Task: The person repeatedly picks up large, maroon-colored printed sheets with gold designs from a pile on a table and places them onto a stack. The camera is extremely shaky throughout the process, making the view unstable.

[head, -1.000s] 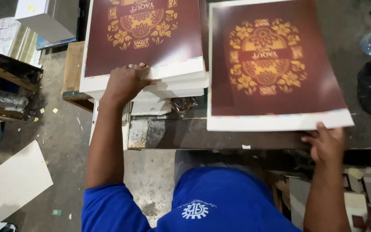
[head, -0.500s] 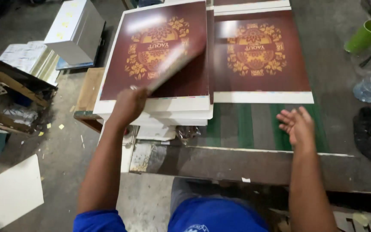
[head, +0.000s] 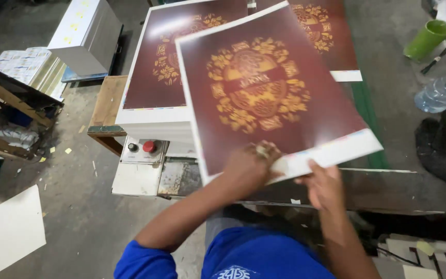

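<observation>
1. We hold one printed sheet (head: 269, 93), dark red with a gold ornament and a white margin, by its near edge; it slants over the near edge of the desk (head: 388, 181).
2. Our left hand (head: 251, 168) lies on the sheet's near white margin, fingers curled and pressed down on the paper.
3. Our right hand (head: 323, 183) pinches the same near edge just beside the left, thumb on top and fingers under the sheet.
4. The far left part of the sheet overlaps a stack of like sheets (head: 156, 93) at the desk's left edge; another such sheet (head: 331, 36) lies flat toward the far edge, partly hidden by the held one.
5. A panel with a red button (head: 149, 146) and a black one sits on the front below the stack.
6. At the far right corner a green cup (head: 428, 40) stands with a dark stick beside it; we cannot tell what is in it.
7. A clear plastic bottle (head: 445, 88) lies on its side at the right edge.
8. On the floor to the left lie a white board (head: 6, 232) and bundles of paper (head: 27, 67).
</observation>
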